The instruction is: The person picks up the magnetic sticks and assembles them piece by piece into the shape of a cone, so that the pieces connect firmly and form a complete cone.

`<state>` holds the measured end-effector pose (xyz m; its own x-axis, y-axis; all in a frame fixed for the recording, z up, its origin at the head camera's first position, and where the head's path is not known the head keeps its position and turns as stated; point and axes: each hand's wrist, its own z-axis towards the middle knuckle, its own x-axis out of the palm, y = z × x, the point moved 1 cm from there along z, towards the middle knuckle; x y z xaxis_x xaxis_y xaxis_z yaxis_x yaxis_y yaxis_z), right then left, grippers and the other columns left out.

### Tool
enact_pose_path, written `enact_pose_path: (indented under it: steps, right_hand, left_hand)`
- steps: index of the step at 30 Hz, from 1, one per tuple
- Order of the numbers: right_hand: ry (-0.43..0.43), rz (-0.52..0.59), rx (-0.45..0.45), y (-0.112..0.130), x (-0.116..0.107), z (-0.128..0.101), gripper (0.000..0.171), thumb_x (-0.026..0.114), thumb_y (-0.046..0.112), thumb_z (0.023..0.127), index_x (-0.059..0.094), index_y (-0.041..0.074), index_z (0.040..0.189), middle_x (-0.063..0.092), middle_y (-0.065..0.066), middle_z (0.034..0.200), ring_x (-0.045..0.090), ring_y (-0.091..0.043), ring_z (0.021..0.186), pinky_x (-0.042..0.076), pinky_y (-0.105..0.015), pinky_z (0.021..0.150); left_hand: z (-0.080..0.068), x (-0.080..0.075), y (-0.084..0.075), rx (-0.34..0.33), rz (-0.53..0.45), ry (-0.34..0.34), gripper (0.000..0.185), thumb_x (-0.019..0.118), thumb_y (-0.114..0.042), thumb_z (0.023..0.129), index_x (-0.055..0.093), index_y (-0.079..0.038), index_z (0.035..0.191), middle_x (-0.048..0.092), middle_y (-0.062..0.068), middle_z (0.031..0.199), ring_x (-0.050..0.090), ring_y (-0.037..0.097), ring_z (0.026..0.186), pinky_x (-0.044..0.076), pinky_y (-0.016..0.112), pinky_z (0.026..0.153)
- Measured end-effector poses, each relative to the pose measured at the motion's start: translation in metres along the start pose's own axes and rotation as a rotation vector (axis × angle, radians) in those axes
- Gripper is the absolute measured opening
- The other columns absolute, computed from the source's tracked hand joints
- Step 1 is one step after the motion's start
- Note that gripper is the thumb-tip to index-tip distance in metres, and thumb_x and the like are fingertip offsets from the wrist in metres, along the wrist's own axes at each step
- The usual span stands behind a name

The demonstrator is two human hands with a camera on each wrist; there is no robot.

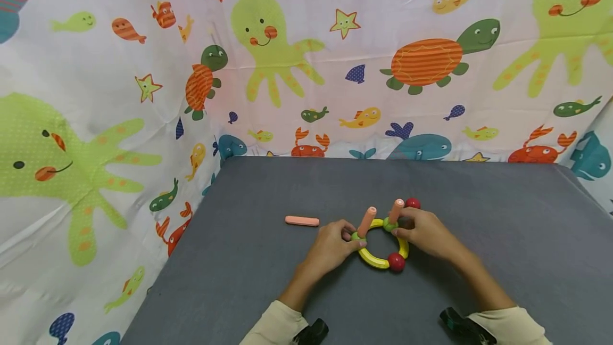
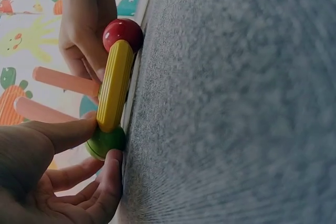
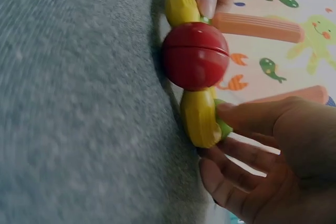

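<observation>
Sleeve cuffs (image 1: 278, 321) sit nearest us, both forearms reaching in over the gray table (image 1: 479, 217). Our left hand (image 1: 330, 246) pinches a green ball (image 1: 355, 236) with curled fingertips; the right hand (image 1: 426, 232) pinches the other green ball (image 1: 389, 223). Both balls belong to a yellow ring (image 1: 373, 259) lying flat mid-table, with two red balls (image 1: 396, 262) and two pink sticks (image 1: 366, 221) standing tilted (one per green ball). We judge this the steadying step; next calls for adding the spare pink stick (image 1: 302, 221), left of the ring.
</observation>
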<state>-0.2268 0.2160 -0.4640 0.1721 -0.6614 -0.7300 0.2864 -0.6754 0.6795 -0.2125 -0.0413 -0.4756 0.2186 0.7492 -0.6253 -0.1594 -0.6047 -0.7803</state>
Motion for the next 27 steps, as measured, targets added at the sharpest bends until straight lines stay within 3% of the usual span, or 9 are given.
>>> enact_pose_path:
  steps: [5, 7, 15, 22, 27]
  right_hand:
    - [-0.057, -0.045, -0.045, 0.0, 0.001, 0.0, 0.021, 0.08, 0.012, 0.093, 0.079, 0.012, 0.115, 0.079, -0.009, 0.116, 0.075, -0.027, 0.101, 0.058, -0.037, 0.08]
    - [-0.062, -0.042, -0.037, 0.0, 0.001, -0.001, 0.02, 0.082, 0.013, 0.093, 0.08, 0.012, 0.113, 0.079, -0.009, 0.114, 0.075, -0.024, 0.095, 0.057, -0.034, 0.077]
    - [-0.06, -0.006, 0.028, -0.004, -0.001, -0.011, 0.016, 0.085, 0.02, 0.091, 0.079, 0.017, 0.106, 0.078, -0.004, 0.103, 0.068, -0.018, 0.085, 0.053, -0.029, 0.07]
    - [-0.042, 0.011, 0.094, -0.004, -0.002, -0.022, 0.024, 0.085, 0.028, 0.091, 0.076, 0.014, 0.109, 0.077, -0.003, 0.096, 0.068, -0.016, 0.082, 0.052, -0.031, 0.068]
    - [-0.029, 0.026, 0.138, -0.004, -0.003, -0.028, 0.026, 0.085, 0.028, 0.092, 0.074, 0.013, 0.111, 0.076, -0.003, 0.094, 0.068, -0.015, 0.08, 0.052, -0.032, 0.066]
  left_hand:
    - [0.002, 0.0, -0.001, -0.001, -0.012, 0.002, 0.035, 0.086, -0.031, 0.091, 0.074, -0.008, 0.116, 0.069, -0.002, 0.093, 0.061, 0.007, 0.08, 0.053, 0.028, 0.072]
    - [0.003, -0.001, -0.001, -0.001, -0.014, -0.001, 0.034, 0.086, -0.03, 0.091, 0.074, -0.008, 0.115, 0.07, -0.002, 0.095, 0.062, 0.007, 0.081, 0.053, 0.028, 0.073]
    - [0.012, -0.002, -0.004, 0.021, 0.017, 0.025, 0.033, 0.086, -0.029, 0.091, 0.075, -0.008, 0.115, 0.069, -0.001, 0.1, 0.062, 0.008, 0.087, 0.055, 0.029, 0.079]
    - [0.026, 0.001, -0.01, 0.041, 0.085, 0.042, 0.037, 0.09, -0.03, 0.087, 0.076, -0.006, 0.113, 0.061, 0.002, 0.094, 0.053, 0.012, 0.082, 0.046, 0.025, 0.069]
    - [0.037, 0.002, -0.013, 0.068, 0.083, 0.028, 0.037, 0.09, -0.025, 0.088, 0.075, -0.005, 0.115, 0.066, 0.002, 0.094, 0.058, 0.009, 0.081, 0.05, 0.024, 0.07]
